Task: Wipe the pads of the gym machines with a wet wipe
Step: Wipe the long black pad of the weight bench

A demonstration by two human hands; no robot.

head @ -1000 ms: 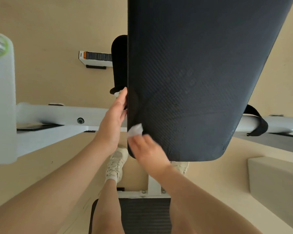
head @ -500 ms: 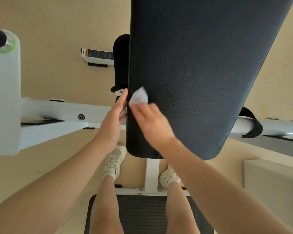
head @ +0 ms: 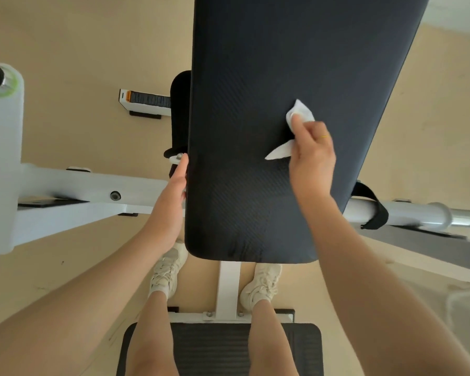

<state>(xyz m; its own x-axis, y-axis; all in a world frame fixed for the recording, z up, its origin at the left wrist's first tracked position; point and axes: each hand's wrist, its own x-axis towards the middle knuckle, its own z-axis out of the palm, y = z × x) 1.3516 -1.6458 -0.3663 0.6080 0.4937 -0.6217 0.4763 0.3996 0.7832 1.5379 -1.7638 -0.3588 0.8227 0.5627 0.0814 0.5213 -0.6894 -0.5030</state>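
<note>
1. You have one view only, from the wide-angle camera on your head, so nothing is shared with a second view.
2. It looks steeply down along your body, onto the black pad (head: 296, 131), your forearms and your shoes (head: 261, 287).
3. It sits close: the pad fills the upper middle, and straight edges bend near the borders.
</note>
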